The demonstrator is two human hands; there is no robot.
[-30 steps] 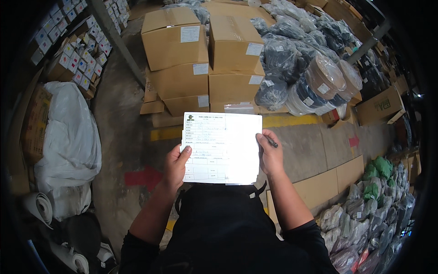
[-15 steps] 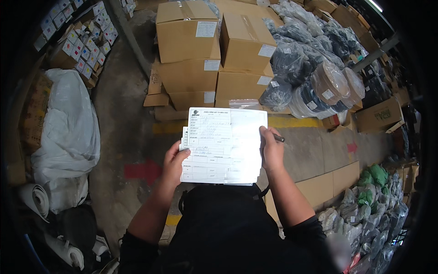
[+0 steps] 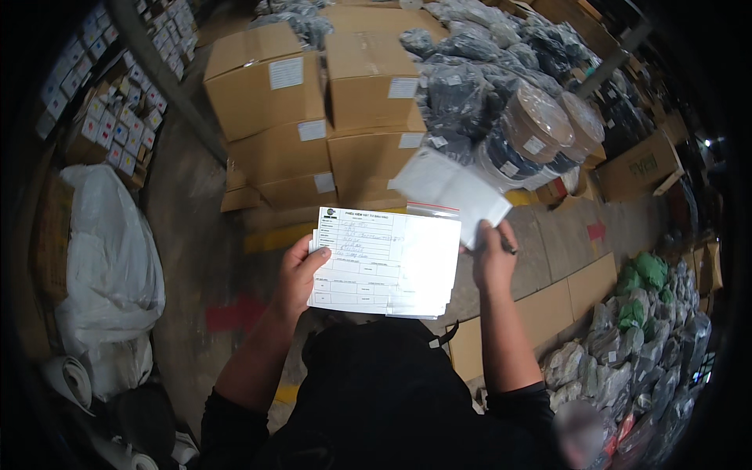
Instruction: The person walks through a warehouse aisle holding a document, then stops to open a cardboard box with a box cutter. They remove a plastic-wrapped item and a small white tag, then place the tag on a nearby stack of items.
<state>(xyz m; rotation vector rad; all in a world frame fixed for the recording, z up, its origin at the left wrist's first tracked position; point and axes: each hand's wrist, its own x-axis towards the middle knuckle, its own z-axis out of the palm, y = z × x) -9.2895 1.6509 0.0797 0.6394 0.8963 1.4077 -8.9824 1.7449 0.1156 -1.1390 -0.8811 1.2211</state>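
Observation:
A stack of white printed forms [image 3: 356, 274] with handwriting on the top one is gripped at its left edge by my left hand [image 3: 298, 276], thumb on top. A clear zip bag [image 3: 432, 209] with a red strip shows along the stack's upper right, its far side washed out by glare. Up and to the right, apart from the stack, my right hand [image 3: 495, 258] pinches a lifted white form [image 3: 450, 186] by its lower right corner; motion blurs the sheet. A dark pen [image 3: 508, 247] is tucked in the fingers of that same hand.
Stacked cardboard boxes [image 3: 270, 90] with labels stand ahead. Wrapped rolls [image 3: 536, 121] and plastic-bagged bundles [image 3: 458, 98] lie to their right. White plastic sheeting [image 3: 113, 258] is at the left, more bagged goods [image 3: 611, 360] at the lower right. A metal post [image 3: 168, 82] slants at the upper left.
My right hand has moved right and slightly down, lifting the top form away from the stack. The form beneath and the zip bag's red strip are now exposed. The view has shifted too.

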